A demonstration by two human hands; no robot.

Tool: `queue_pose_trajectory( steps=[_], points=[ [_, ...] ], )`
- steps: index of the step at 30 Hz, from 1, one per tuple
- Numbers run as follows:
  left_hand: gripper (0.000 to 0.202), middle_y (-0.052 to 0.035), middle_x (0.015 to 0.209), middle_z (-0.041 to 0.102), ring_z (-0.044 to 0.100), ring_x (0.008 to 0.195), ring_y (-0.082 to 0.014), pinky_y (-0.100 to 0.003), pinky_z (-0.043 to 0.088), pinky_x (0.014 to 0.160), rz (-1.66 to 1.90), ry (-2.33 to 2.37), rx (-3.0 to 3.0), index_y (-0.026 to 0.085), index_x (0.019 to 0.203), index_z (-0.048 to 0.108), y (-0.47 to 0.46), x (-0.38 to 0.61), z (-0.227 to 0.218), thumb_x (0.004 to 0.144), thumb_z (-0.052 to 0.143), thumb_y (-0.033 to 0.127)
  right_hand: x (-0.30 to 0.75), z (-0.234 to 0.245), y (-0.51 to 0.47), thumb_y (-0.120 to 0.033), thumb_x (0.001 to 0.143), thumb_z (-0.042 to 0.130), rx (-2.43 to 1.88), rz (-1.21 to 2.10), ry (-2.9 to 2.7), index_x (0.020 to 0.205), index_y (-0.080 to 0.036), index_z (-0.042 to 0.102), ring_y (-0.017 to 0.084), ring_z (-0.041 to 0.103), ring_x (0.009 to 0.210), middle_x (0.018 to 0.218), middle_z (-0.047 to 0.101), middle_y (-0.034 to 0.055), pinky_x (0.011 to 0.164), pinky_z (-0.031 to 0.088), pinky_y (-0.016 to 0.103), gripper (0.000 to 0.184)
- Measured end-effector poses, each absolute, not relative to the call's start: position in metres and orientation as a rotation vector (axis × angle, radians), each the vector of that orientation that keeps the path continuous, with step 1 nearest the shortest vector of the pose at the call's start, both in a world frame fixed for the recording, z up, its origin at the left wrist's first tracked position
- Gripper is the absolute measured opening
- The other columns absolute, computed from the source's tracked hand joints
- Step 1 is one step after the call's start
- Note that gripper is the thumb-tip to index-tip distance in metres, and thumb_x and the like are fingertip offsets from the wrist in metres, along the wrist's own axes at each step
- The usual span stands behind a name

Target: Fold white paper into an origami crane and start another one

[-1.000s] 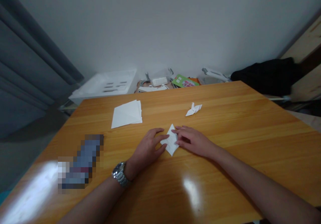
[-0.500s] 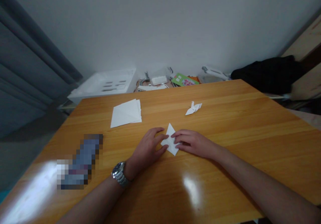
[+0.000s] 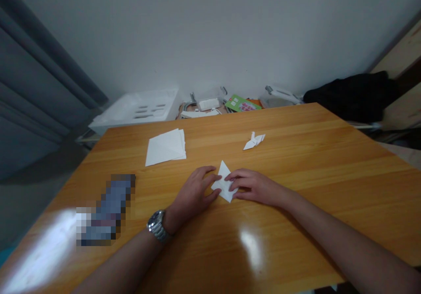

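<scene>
A small kite-shaped piece of folded white paper lies on the wooden table in front of me, one point facing away. My left hand has thumb and index fingertip on its left side, holding it with a gap between them. From the right, my right hand grips the paper's right side with curled fingers, which hide that corner. Beyond the hands sits a folded paper bird with its wings spread. To the far left lies a stack of white paper sheets.
A blurred-out, phone-like object lies on the table at left. Past the far edge are a white foam tray, a green booklet and black cloth. A grey curtain hangs at left.
Both hands stay at the folded paper with almost no movement; the right fingers shift very slightly. The whole view has moved up by a few pixels.
</scene>
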State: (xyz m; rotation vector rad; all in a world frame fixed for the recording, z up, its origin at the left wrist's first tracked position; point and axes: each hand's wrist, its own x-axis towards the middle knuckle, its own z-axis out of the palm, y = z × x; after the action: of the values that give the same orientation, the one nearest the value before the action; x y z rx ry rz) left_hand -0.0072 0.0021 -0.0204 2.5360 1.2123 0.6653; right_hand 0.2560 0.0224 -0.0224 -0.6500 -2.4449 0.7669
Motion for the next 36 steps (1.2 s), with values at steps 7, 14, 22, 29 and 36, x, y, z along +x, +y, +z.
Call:
queue_pose_trajectory(
  steps=[7, 14, 22, 29, 36],
  points=[
    [0.036, -0.0113, 0.137, 0.054, 0.052, 0.127, -0.027, -0.046, 0.045, 0.109, 0.643, 1.213, 2.541, 0.024, 0.125, 0.063, 0.003, -0.008, -0.022, 0.09, 0.066, 0.028, 0.256, -0.021, 0.022, -0.023, 0.092, 0.068, -0.659, 0.812, -2.423, 0.099, -0.02, 0.073, 0.021, 0.062, 0.115, 0.123, 0.065, 0.0108, 0.101, 0.048, 0.036, 0.01],
    [0.035, -0.0116, 0.137, 0.054, 0.052, 0.126, -0.0269, -0.045, 0.045, 0.109, 0.644, 1.213, 2.554, 0.024, 0.124, 0.063, 0.004, -0.008, -0.022, 0.09, 0.066, 0.028, 0.255, -0.02, 0.021, -0.023, 0.094, 0.065, -0.683, 0.813, -2.414, 0.093, -0.019, 0.073, 0.02, 0.063, 0.11, 0.119, 0.066, 0.0097, 0.099, 0.049, 0.034, 0.009],
    [0.032, -0.0108, 0.134, 0.056, 0.054, 0.124, -0.0259, -0.045, 0.047, 0.106, 0.668, 1.183, 2.556, 0.025, 0.125, 0.064, 0.002, -0.007, -0.02, 0.093, 0.063, 0.029, 0.251, -0.014, 0.018, -0.021, 0.096, 0.061, -0.706, 0.836, -2.376, 0.093, -0.02, 0.069, 0.019, 0.062, 0.107, 0.116, 0.067, 0.0084, 0.096, 0.048, 0.034, 0.008],
    [0.038, -0.0119, 0.134, 0.059, 0.056, 0.123, -0.0271, -0.047, 0.046, 0.106, 0.644, 1.133, 2.583, 0.025, 0.126, 0.065, -0.001, -0.007, -0.012, 0.093, 0.063, 0.042, 0.25, -0.008, 0.016, -0.024, 0.099, 0.055, -0.745, 0.893, -2.289, 0.096, -0.02, 0.065, 0.019, 0.063, 0.103, 0.11, 0.069, 0.0083, 0.092, 0.049, 0.034, 0.011],
    [0.028, -0.0099, 0.123, 0.065, 0.061, 0.112, -0.0241, -0.043, 0.05, 0.099, 0.68, 1.17, 2.591, 0.022, 0.12, 0.069, 0.002, -0.003, -0.019, 0.094, 0.062, 0.03, 0.25, -0.012, 0.017, -0.028, 0.101, 0.052, -0.84, 0.924, -2.209, 0.103, -0.02, 0.065, 0.018, 0.064, 0.094, 0.103, 0.069, 0.0069, 0.086, 0.051, 0.032, 0.016]
  ],
)
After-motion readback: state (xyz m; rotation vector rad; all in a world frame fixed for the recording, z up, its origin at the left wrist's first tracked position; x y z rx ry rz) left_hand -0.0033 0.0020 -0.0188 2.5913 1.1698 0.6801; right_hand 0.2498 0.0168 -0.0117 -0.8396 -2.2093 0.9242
